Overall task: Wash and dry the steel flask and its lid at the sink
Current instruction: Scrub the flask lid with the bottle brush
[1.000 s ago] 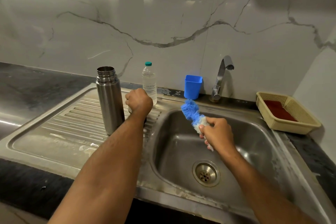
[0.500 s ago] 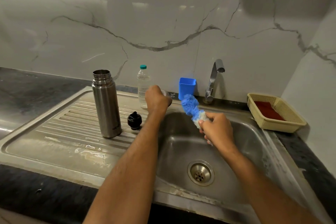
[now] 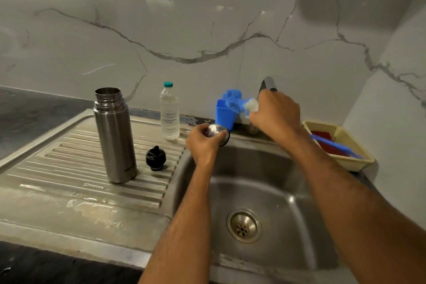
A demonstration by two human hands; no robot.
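Now lifted off drainboard [image 3: 69, 157] to sink's [image 3: 288, 191] twelve o'clock: steel lid [image 3: 217, 132] gripped by left hand [image 3: 204, 143], bottle brush [image 3: 235, 102] clutched in right hand [image 3: 275, 114] reaching tap [image 3: 267, 83], rinsing seemingly imminent.

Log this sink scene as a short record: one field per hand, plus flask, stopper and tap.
left hand: grips the steel lid cup over the sink basin
right hand: holds the blue bottle brush, up at the tap
steel flask: upright, open, on the drainboard
black stopper: on the drainboard, right of the flask
water: none visibly running
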